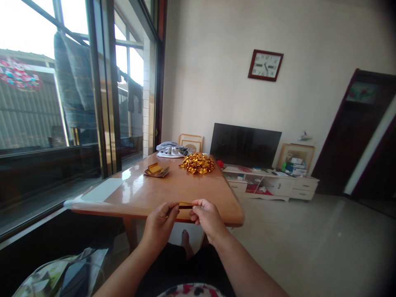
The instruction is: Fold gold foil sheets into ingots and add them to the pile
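Note:
A small folded strip of gold foil paper [185,205] is stretched between my two hands at the table's near edge. My left hand [163,216] pinches its left end between thumb and fingers. At the other end, my right hand [204,214] grips it the same way, fingers curled. Farther back on the table lies a stack of flat gold paper sheets [156,170]. To the right of that stack is a heap of shiny folded gold foil pieces [198,163].
The wooden table [185,187] bears a pile of grey cloth [173,149] at its far end. A large window lines the left side. Against the wall, a TV [246,144] stands on a white cabinet [280,187]. A bag [64,274] sits low at left.

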A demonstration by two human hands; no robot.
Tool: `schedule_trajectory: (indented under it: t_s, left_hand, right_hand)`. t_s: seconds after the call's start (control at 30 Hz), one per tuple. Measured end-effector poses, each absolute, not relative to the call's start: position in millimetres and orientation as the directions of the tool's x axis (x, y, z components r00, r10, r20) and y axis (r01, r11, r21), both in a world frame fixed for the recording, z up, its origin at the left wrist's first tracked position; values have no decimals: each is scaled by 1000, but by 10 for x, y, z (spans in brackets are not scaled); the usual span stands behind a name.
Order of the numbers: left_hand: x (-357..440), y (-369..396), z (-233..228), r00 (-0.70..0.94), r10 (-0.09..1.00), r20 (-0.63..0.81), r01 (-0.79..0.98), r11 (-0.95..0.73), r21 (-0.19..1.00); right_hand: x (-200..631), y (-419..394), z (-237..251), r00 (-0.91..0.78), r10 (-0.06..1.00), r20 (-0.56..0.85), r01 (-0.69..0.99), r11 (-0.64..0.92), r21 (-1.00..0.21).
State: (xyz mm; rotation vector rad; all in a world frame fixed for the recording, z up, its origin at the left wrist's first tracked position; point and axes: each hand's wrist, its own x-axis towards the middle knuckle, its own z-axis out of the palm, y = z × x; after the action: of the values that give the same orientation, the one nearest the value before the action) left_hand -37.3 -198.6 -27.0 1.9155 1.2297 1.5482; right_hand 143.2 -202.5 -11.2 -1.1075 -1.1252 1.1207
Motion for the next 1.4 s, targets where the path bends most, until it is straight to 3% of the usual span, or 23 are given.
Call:
schedule_trajectory:
  t_s: [0.33, 0.83, 1.4]
  left_hand:
    - [-248, -1569, -268, -76, 917, 391, -46, -395, 918]
    - [-47, -660, -249, -108, 947, 303, -159, -317, 935]
    - [34, 242, -269, -44, 969, 242, -201, -246, 948]
  right_hand:
    - [1381, -1650, -107, 149, 976, 161, -44, 169, -985]
    - [1474, -750, -277, 200, 876, 440, 172, 411, -896]
    - [1665, 223, -350, 140, 887, 441, 219, 407, -887]
